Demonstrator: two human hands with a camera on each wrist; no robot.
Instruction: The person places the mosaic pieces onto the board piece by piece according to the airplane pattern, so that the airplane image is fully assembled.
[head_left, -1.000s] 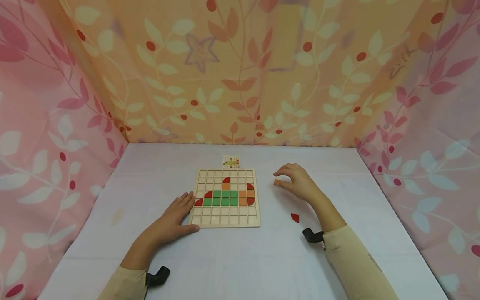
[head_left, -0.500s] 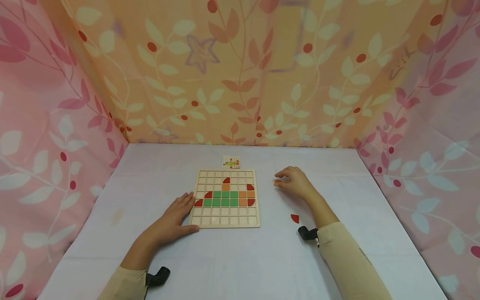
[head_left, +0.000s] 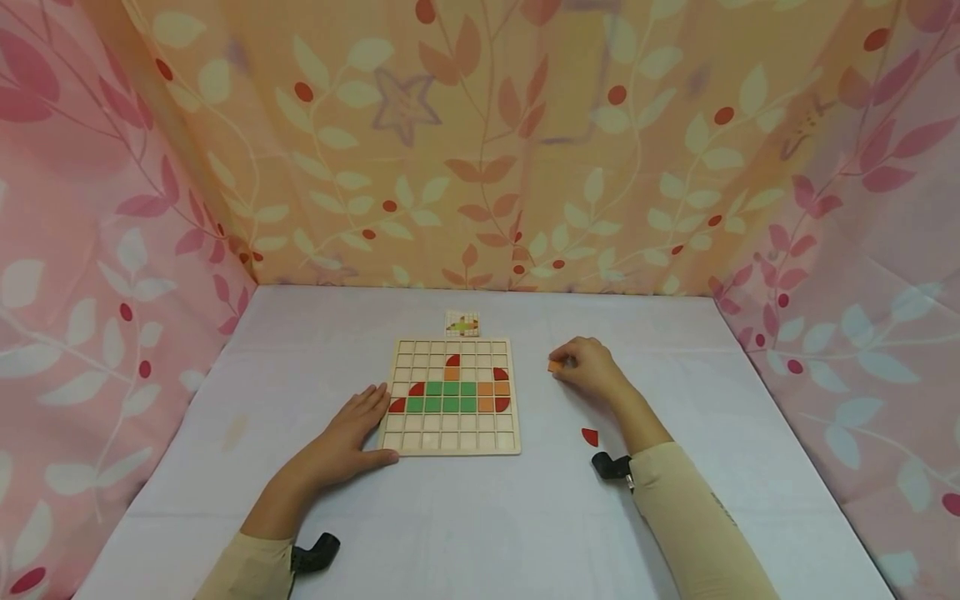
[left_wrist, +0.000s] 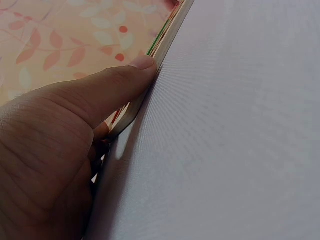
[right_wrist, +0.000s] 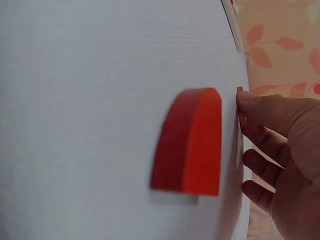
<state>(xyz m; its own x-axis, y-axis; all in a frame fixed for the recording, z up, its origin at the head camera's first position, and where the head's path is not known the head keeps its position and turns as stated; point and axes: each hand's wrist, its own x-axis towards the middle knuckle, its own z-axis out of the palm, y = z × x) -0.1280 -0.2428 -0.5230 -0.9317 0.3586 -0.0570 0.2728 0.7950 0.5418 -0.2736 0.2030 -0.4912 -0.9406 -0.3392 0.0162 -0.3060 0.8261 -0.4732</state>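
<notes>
My right hand [head_left: 592, 368] pinches a small orange square tile [head_left: 553, 366] between thumb and forefinger, low at the table to the right of the board. In the right wrist view the thumb presses on the orange tile [right_wrist: 242, 120], and the other fingers curl loosely below it. A red quarter-round tile [head_left: 590, 437] lies nearer the wrist, large in the right wrist view. The square wooden grid board [head_left: 450, 443] carries green, orange and red tiles. Around its near-left corner rests my left hand [head_left: 347, 440], thumb along the front edge and extended fingers on the left edge.
A small pattern card [head_left: 462, 323] lies just behind the board. White cloth [head_left: 480, 533] covers the table, with patterned fabric walls [head_left: 480, 167] at the back and both sides. Black wrist-camera mounts [head_left: 318, 552] stick out from both sleeves.
My right thumb and forefinger have closed on the orange tile, and the right forearm has shifted slightly left. The left hand, the board and the red tile stay as they were.
</notes>
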